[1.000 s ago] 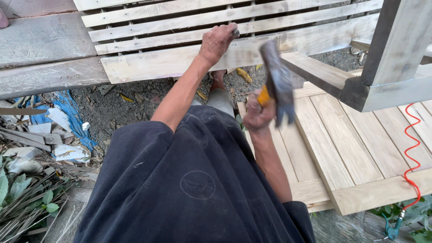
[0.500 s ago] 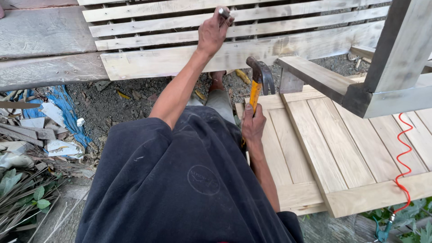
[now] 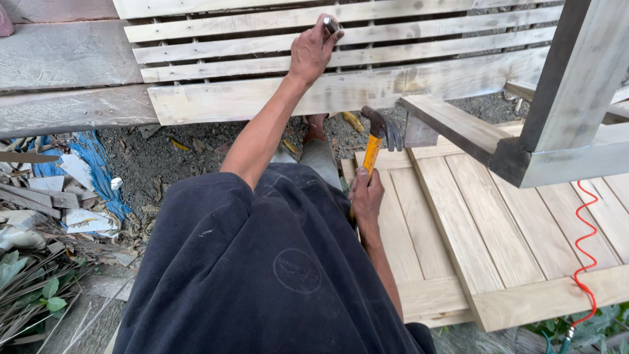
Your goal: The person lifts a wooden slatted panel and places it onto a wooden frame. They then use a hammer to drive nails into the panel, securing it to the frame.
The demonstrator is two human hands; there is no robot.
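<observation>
Left hand: left hand (image 3: 313, 47) is raised at the end of a nearly straight arm, reaching up and forward to the slatted wooden panel (image 3: 341, 62); its fingers are closed round a small metal object (image 3: 331, 25), possibly a nail or punch, too small to tell, pressed against one of the upper slats.
Right hand: right hand (image 3: 366, 194) sits low and close to the body, elbow bent back, fist wrapped round the lower end of a hammer (image 3: 378, 141) handle.
Hammer: yellow handle rising almost upright from the fist, dark claw head at the top, just in front of the panel's broad bottom board and just left of the grey timber beam (image 3: 452, 124); head touches nothing that can be seen.
Slatted panel: stands on edge across the top of the view, pale horizontal slats with narrow gaps between, its lower edge near the gravel ground (image 3: 170, 157).
Flat panel: a second wooden panel (image 3: 485, 236) lies flat to the right of the right arm, its near corner towards the bottom edge of the view.
Room: open gravel between the two arms and under the left arm; to the right, the beam and a grey post (image 3: 576, 72) close in just beside the hammer head.
Edges: red coiled cord (image 3: 585, 242) runs down the flat panel's right side; scrap wood and blue sheeting (image 3: 85, 177) lie at the left, well apart from both hands.
</observation>
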